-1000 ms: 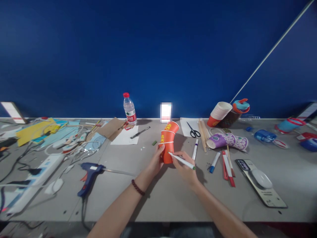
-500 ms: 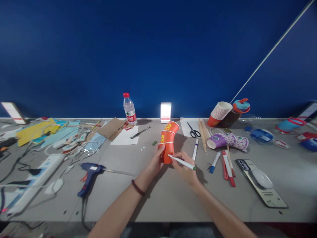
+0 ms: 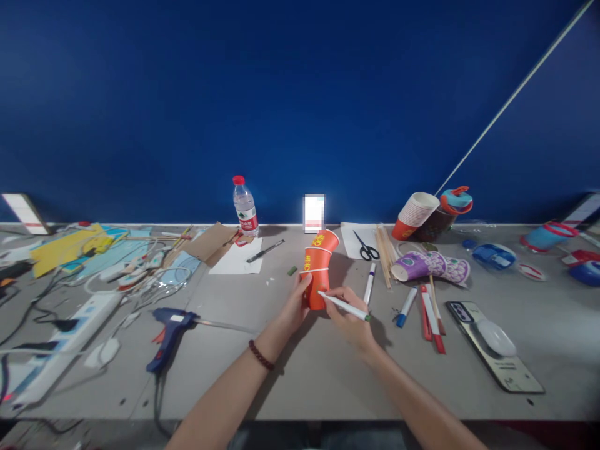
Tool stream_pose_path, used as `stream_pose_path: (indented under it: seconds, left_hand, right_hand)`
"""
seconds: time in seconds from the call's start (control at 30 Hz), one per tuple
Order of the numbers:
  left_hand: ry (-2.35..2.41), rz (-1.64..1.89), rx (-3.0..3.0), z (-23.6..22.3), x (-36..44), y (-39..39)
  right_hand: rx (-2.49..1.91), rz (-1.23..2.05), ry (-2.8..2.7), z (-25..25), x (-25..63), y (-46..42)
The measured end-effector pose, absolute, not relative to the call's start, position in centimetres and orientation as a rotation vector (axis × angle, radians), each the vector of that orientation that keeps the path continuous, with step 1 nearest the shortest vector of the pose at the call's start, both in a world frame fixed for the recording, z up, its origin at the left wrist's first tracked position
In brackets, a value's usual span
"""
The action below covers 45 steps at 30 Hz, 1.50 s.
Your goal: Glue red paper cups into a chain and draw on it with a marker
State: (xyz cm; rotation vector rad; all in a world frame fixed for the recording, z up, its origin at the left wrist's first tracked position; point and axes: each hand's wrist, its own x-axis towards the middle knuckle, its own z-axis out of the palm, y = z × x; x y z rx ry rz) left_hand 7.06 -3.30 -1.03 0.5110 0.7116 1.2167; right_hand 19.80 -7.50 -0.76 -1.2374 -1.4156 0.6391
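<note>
Orange paper cups (image 3: 317,260) with yellow lettering are joined end to end into a bent column in front of me. My left hand (image 3: 295,305) is closed around the lower left side of this column, thumb along its front. A white marker (image 3: 345,305) with a green end is pinched in my right hand (image 3: 352,325). Its tip points left and meets, or nearly meets, the lowest cup. Right of my right hand lies a white marker with a purple cap (image 3: 370,282). A small green piece (image 3: 292,270) rests left of the cups.
At left are a blue glue gun (image 3: 171,331) and a power strip (image 3: 70,350) with tangled cables. A water bottle (image 3: 245,209) and a lit phone (image 3: 314,213) stand at the back. Rightward are scissors (image 3: 366,247), stacked cups (image 3: 415,215), purple cups (image 3: 431,267) and a phone (image 3: 497,350) under a mouse.
</note>
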Motion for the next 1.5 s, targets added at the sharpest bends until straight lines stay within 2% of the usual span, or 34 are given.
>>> stream_pose_path:
  seconds: [1.5]
  left_hand:
    - [0.688,1.17,0.579,-1.13,7.04,-3.15]
  right_hand:
    - [-1.221,0.627,-1.465,-1.0,20.51,-7.21]
